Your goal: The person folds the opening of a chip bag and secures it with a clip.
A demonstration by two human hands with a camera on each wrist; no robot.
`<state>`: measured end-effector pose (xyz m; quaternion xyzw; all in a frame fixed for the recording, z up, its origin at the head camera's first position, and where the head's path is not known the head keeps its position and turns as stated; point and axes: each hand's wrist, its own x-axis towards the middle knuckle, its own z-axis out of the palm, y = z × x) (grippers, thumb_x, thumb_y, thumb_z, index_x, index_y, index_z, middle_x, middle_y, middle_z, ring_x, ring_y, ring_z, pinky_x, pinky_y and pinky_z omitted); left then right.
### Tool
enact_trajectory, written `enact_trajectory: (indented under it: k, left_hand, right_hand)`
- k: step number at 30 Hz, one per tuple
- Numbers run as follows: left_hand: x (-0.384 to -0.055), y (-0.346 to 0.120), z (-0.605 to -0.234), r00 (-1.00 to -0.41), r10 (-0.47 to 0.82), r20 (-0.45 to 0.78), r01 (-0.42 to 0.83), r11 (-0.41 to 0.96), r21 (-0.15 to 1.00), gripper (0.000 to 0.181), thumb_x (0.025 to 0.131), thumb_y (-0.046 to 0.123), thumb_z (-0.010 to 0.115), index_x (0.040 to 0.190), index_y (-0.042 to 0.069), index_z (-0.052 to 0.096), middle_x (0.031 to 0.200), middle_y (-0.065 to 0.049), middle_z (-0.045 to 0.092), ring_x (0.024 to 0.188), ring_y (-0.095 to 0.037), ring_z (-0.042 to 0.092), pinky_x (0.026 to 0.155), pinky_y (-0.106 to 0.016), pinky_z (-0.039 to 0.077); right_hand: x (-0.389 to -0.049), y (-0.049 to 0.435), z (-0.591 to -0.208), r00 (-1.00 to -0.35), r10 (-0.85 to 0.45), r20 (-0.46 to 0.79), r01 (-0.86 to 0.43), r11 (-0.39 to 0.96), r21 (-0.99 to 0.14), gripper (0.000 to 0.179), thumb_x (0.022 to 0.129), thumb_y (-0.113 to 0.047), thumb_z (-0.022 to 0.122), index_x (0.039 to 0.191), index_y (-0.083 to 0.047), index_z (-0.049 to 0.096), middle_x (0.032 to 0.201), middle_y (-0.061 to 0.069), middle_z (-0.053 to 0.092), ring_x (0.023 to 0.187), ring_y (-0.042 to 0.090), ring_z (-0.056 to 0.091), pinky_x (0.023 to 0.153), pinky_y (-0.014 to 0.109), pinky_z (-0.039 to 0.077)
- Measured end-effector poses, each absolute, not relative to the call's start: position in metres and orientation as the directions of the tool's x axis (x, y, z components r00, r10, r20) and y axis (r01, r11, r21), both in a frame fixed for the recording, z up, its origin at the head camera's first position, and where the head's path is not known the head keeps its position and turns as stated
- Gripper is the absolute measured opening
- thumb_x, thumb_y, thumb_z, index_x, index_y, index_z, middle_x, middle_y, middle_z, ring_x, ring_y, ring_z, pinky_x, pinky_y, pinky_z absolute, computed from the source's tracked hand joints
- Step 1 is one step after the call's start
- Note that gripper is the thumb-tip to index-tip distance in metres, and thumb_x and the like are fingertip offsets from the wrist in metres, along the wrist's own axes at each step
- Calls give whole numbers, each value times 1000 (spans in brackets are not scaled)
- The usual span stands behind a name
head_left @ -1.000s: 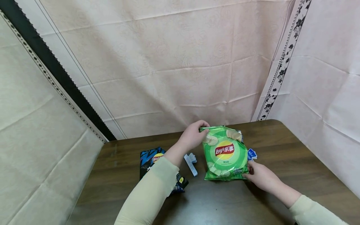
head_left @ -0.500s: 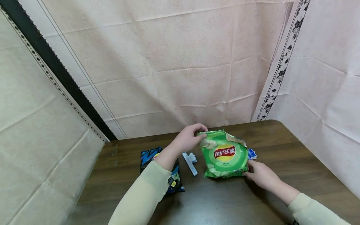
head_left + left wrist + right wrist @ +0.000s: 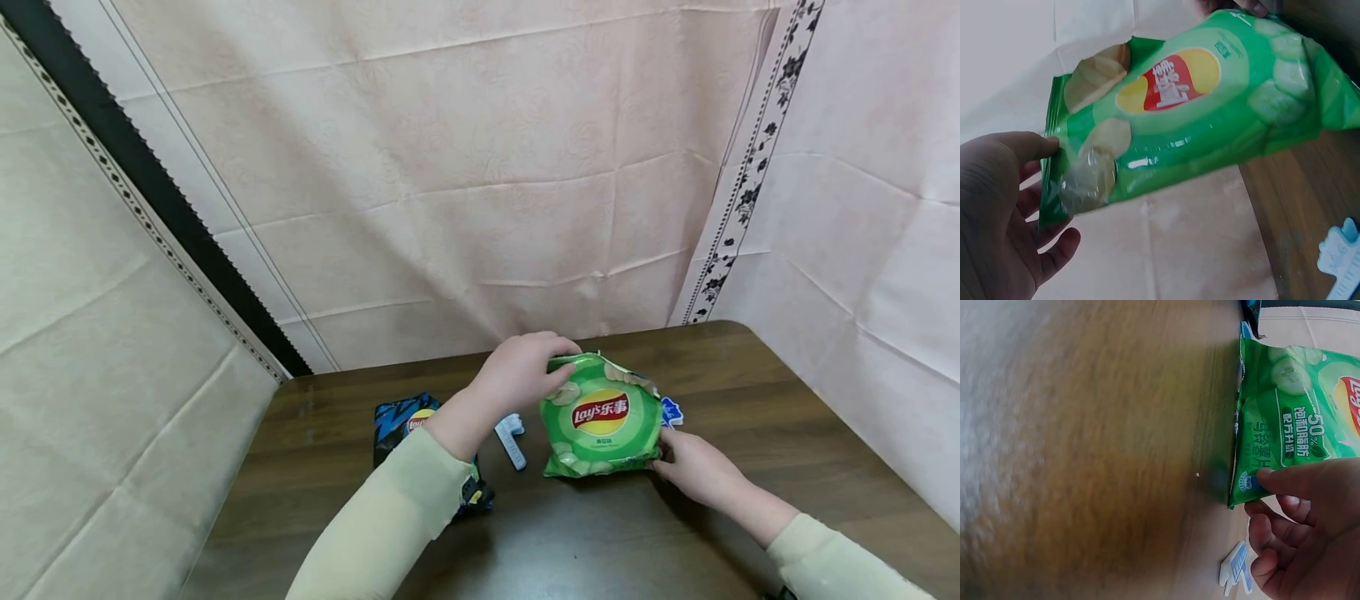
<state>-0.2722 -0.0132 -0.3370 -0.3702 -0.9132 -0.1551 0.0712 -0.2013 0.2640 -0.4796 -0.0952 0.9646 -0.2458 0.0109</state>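
Observation:
A green bag of Lay's potato chips [image 3: 600, 446] stands on its bottom edge, tilted back a little. My left hand [image 3: 525, 375] pinches its top edge at the left corner. In the left wrist view the thumb of that hand [image 3: 997, 212] lies on the front of the seal, with the other fingers behind. At the lower right corner, my right hand [image 3: 697, 473] grips the bag. The right wrist view has its thumb pressed on the bag's printed front [image 3: 1300, 419], fingers curled behind the corner.
A light blue bag clip [image 3: 513, 446] lies between the green bag and a black-and-blue Lay's bag [image 3: 397, 421], partly hidden by my left arm. Behind my right hand is a dark blue clip [image 3: 671, 412]. Cloth hangs [image 3: 480, 208] behind the wooden table [image 3: 300, 483].
The green bag's top has come down and the bag leans back more. My left hand dipped left, then moved right along the top edge. My right hand has stayed at the lower corner.

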Motion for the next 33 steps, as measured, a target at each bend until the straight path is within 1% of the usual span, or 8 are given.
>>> enact_trajectory:
  k: [3, 8, 16, 24, 27, 30, 33]
  left_hand:
    - [-271, -4, -335, -705, 664, 249, 707, 683, 182, 28, 100, 36, 60, 125, 26, 68, 119, 10, 67, 108, -8, 62, 92, -29, 50]
    - [-269, 6, -331, -701, 671, 241, 710, 687, 151, 29, 100, 35, 59, 126, 25, 68, 123, 10, 66, 110, -7, 62, 92, -28, 50]
    - [-266, 11, -328, -693, 674, 256, 718, 677, 160, 27, 100, 32, 59, 125, 24, 68, 123, 10, 67, 109, -7, 62, 91, -26, 50]
    - [-268, 12, -330, -647, 702, 297, 759, 630, 165, 28, 102, 22, 57, 126, 30, 67, 125, 12, 66, 110, -5, 62, 92, -24, 49]
    - [-267, 12, -330, -633, 709, 313, 771, 616, 163, 28, 102, 20, 56, 124, 30, 68, 123, 11, 66, 105, -5, 62, 89, -22, 49]
    - [-268, 12, -330, -627, 711, 317, 775, 609, 169, 28, 102, 19, 54, 122, 30, 69, 121, 11, 67, 92, -4, 60, 81, -20, 48]
    - [-269, 14, -332, -639, 704, 309, 767, 613, 190, 27, 102, 19, 52, 121, 29, 69, 119, 12, 66, 86, -4, 57, 77, -19, 47]
  right_hand:
    - [-202, 264, -480, -982, -186, 19, -172, 860, -480, 20, 88, -17, 74, 102, -9, 62, 87, -2, 65, 77, 14, 56, 67, 37, 51]
    - [-202, 265, -480, -983, -184, 18, -169, 857, -487, 21, 87, -17, 74, 102, -9, 62, 87, -2, 64, 76, 13, 55, 67, 36, 50]
    - [-203, 266, -483, -979, -200, 43, -194, 846, -496, 21, 87, -18, 75, 102, -10, 63, 85, -4, 64, 75, 12, 57, 66, 36, 50]
    - [-204, 266, -484, -973, -221, 67, -225, 840, -493, 22, 87, -18, 76, 103, -10, 63, 86, -4, 65, 77, 12, 58, 67, 37, 51]
    - [-204, 266, -483, -973, -223, 64, -225, 837, -498, 22, 87, -19, 75, 104, -11, 63, 86, -4, 65, 78, 12, 58, 68, 37, 51]
    - [-203, 267, -483, -974, -221, 55, -219, 836, -503, 23, 87, -19, 75, 105, -11, 63, 87, -4, 65, 78, 12, 57, 68, 37, 51]
    - [-203, 267, -483, -974, -222, 51, -217, 835, -506, 23, 87, -19, 76, 105, -11, 63, 88, -4, 65, 79, 13, 58, 69, 38, 51]
